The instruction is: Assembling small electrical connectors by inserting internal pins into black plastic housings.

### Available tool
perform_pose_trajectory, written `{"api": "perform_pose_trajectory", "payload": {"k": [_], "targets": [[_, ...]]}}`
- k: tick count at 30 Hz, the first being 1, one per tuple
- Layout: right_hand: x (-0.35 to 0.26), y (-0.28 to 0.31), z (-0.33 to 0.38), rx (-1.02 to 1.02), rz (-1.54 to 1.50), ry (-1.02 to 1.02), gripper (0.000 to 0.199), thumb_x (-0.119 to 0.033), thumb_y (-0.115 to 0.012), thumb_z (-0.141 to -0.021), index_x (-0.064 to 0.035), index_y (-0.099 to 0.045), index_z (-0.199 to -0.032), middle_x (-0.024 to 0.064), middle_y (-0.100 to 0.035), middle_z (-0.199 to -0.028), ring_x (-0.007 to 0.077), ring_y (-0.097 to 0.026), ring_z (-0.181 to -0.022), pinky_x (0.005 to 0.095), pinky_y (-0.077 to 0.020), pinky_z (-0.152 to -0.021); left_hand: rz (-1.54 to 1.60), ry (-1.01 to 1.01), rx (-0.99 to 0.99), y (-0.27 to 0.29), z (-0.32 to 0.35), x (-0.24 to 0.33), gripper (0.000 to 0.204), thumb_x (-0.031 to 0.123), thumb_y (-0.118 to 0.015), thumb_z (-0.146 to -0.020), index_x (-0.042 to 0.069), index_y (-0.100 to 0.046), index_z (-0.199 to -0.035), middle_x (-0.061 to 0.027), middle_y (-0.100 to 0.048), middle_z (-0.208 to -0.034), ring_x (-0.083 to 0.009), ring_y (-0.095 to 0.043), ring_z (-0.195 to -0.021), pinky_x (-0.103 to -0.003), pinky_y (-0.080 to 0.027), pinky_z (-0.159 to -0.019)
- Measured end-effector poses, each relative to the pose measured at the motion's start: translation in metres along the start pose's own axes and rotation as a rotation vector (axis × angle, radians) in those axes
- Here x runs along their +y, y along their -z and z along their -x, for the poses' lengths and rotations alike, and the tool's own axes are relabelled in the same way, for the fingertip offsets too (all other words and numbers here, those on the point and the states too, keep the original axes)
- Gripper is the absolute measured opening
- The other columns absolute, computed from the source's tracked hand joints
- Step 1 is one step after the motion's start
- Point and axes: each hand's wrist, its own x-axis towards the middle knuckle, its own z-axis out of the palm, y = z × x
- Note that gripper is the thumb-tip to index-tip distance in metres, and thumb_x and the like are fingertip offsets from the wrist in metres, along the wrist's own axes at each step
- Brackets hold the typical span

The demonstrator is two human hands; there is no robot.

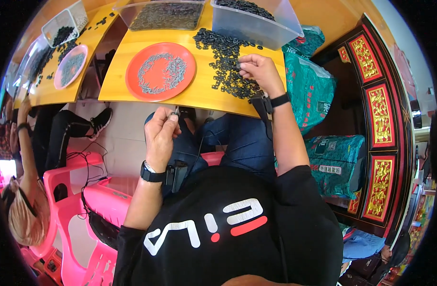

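Observation:
My left hand (162,132) is raised in front of the table edge. Thumb and forefinger pinch a small dark piece with a silvery tip (176,111); its kind is too small to tell. Over the right side of the table, my right hand (259,70) has its fingers curled together at the edge of a spread of small black plastic pieces (223,62). Whatever the right fingertips hold, if anything, is hidden. Left of that spread lies a round red plate (132,76) with many slim silver-grey screw-like pieces (175,69) on it, partly arranged in a ring.
Two clear plastic bins (256,28) of black pieces stand along the table's far side. Green bags (309,90) sit right of the table, beside a carved cabinet (380,109). Leftward are a pink chair (61,190) and a co-worker's arm (25,138) at another yellow table (44,93).

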Motion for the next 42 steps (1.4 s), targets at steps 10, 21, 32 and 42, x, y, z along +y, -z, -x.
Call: {"api": "perform_pose_trajectory", "payload": {"k": [10,21,32,42], "targets": [[-0.055,-0.06,0.053,-0.292,-0.759,-0.137,0.021,-0.008,-0.057,-0.089,0.0012,-0.06,-0.108,0.0091,-0.066,-0.088,0.0105,-0.064,-0.073,0.0214,-0.0532,-0.067,0.022,0.004,-0.019,-0.001,0.002,-0.001,0.01,0.013,-0.05,-0.088,0.004,-0.053,-0.084,-0.0004,-0.052,-0.065,-0.008,-0.049,-0.058,-0.022,-0.039,-0.054],[-0.06,-0.091,0.078,-0.27,-0.429,0.085,0.025,-0.002,-0.063,-0.083,0.0014,-0.062,-0.108,0.0064,-0.066,-0.09,0.0084,-0.062,-0.077,0.0207,-0.0501,-0.072,0.025,0.012,-0.027,-0.003,0.003,0.0,0.012,0.013,-0.051,-0.088,0.003,-0.054,-0.082,-0.0002,-0.052,-0.064,-0.0071,-0.047,-0.058,-0.022,-0.038,-0.053],[-0.064,-0.101,0.086,-0.248,-0.368,0.119,0.017,0.001,-0.064,-0.081,0.0002,-0.061,-0.098,0.0036,-0.066,-0.088,0.0057,-0.061,-0.079,0.0191,-0.0487,-0.072,0.029,0.013,-0.032,-0.005,0.004,0.0,0.012,0.012,-0.05,-0.088,0.002,-0.053,-0.082,-0.0011,-0.052,-0.064,-0.0079,-0.046,-0.059,-0.023,-0.039,-0.054],[-0.052,-0.11,0.086,-0.354,-0.716,-0.144,0.013,-0.005,-0.061,-0.085,-0.0012,-0.06,-0.098,0.0028,-0.064,-0.083,0.0067,-0.058,-0.069,0.0184,-0.0456,-0.062,-0.001,0.035,-0.056,-0.008,0.004,-0.002,0.011,0.012,-0.051,-0.088,0.003,-0.053,-0.083,-0.0009,-0.053,-0.065,-0.0083,-0.048,-0.059,-0.022,-0.039,-0.055]]}}
